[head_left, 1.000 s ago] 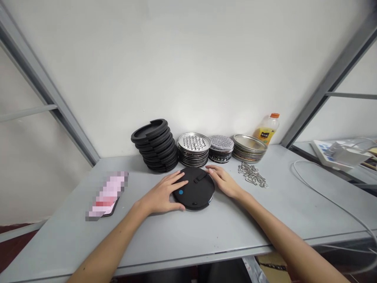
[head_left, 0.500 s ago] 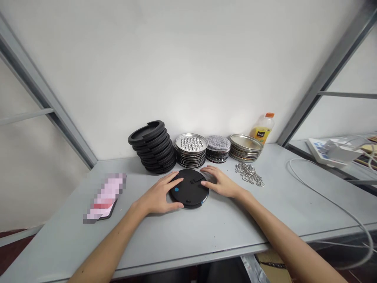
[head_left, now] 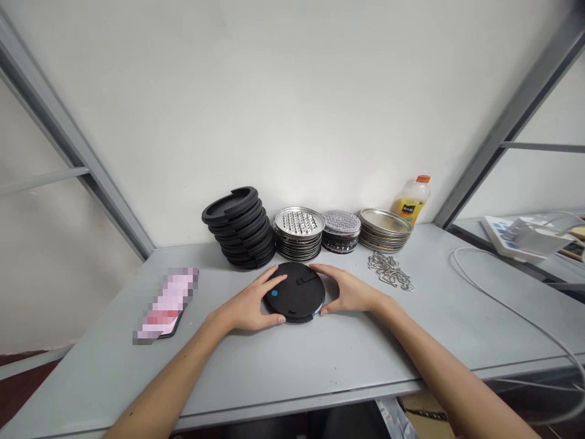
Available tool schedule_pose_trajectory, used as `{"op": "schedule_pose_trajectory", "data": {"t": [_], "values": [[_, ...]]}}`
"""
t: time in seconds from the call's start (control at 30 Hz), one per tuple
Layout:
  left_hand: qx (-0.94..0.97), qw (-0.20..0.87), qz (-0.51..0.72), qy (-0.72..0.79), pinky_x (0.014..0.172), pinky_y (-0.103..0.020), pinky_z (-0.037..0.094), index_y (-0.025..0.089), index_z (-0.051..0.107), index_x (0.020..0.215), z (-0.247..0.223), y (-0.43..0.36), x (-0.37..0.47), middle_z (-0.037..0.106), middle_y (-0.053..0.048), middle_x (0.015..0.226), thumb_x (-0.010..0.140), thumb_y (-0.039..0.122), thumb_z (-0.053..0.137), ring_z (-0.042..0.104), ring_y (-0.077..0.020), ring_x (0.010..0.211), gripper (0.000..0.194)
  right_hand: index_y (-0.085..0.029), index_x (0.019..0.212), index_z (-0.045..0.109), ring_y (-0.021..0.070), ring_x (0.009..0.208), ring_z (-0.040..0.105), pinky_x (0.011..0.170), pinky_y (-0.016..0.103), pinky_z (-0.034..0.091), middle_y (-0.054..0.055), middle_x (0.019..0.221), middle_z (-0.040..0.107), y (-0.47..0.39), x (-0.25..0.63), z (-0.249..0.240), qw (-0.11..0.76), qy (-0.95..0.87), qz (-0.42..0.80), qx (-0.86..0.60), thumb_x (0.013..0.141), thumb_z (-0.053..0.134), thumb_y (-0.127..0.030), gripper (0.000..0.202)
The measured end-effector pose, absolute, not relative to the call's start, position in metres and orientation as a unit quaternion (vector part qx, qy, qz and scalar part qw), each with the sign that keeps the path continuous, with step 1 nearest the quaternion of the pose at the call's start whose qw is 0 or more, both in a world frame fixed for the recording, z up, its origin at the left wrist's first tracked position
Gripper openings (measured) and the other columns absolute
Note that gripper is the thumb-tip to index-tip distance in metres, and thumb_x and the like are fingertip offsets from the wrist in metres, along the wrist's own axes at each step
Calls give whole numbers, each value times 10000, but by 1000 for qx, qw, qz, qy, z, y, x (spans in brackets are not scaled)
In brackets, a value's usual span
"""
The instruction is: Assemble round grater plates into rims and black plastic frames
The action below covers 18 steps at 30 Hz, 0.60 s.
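Observation:
A black round disc (head_left: 299, 291) with a blue dot and a small slotted piece on top lies flat on the table in front of me. My left hand (head_left: 256, 300) grips its left side, fingers over the top and thumb at the near edge. Around the right edge curls my right hand (head_left: 343, 290), its thumb low by a thin light-blue strip at the rim. Just behind the disc are a leaning stack of black rings (head_left: 240, 228) and a stack of metal grater discs (head_left: 299, 235).
Finer grater discs (head_left: 340, 230), plain metal discs (head_left: 384, 230) and a yellow-labelled bottle (head_left: 412, 201) stand along the wall. Metal hooks (head_left: 390, 270) lie in a heap at right. A phone (head_left: 168, 305) rests at left. A white cable (head_left: 512, 305) crosses the table's right side.
My right thumb has moved off the disc's top and down to its near right edge. The left hand and the disc stay in place; the view has shifted slightly.

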<state>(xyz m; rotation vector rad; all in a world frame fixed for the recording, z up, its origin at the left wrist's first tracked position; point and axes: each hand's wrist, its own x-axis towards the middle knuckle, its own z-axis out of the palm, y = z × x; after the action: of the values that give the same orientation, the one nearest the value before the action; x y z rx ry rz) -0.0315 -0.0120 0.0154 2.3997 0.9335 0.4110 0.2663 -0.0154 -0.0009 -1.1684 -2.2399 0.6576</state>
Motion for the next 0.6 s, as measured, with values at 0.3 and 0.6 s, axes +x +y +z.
{"op": "schedule_pose_trajectory", "data": {"t": [0.3, 0.6], "values": [[894, 254, 157, 333, 1152, -480, 218, 286, 251, 1474, 12, -13, -30, 96, -69, 1579, 724, 384, 749, 139, -301, 1436, 905, -197, 1447, 322, 329, 1260, 482, 1075, 488, 350, 175, 1406, 469, -16, 261, -8, 310, -814, 268, -412, 494, 861, -443, 1122], [900, 237, 149, 334, 1149, -485, 227, 260, 242, 1479, 15, -13, -32, 123, -79, 1574, 720, 364, 741, 133, -317, 1434, 914, -170, 1384, 422, 343, 1260, 465, 1075, 498, 339, 180, 1381, 486, -14, 260, -7, 279, -832, 229, -421, 485, 842, -528, 1055]]}}
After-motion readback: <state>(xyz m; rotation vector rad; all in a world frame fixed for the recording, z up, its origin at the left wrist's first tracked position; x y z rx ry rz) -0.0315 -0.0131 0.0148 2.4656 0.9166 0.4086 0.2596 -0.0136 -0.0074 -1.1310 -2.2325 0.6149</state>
